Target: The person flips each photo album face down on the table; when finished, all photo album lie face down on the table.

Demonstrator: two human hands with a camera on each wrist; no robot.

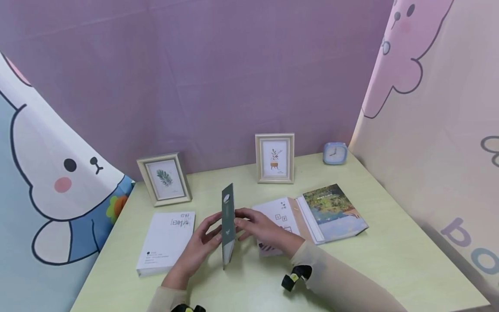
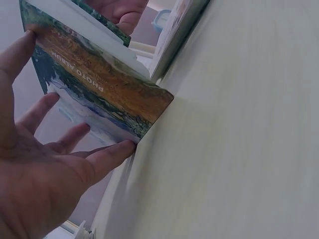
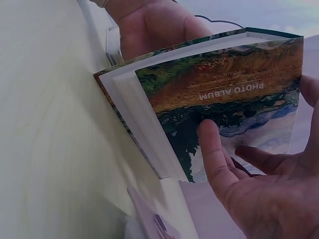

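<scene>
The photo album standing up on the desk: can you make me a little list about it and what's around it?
held thing: photo album, upright on its edge
left hand: flat against one cover
right hand: fingers spread on the other cover
cover words: PHOTO ALBUM
stands on: pale green table
to the left: white book
to the right: painted book
at the back: two picture frames, blue clock

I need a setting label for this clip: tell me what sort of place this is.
Probably a staged desk corner, not a lived-in room: a pale green table is closed in by cartoon-print fabric backdrops, with two picture frames and a small blue clock arranged like props.
</scene>
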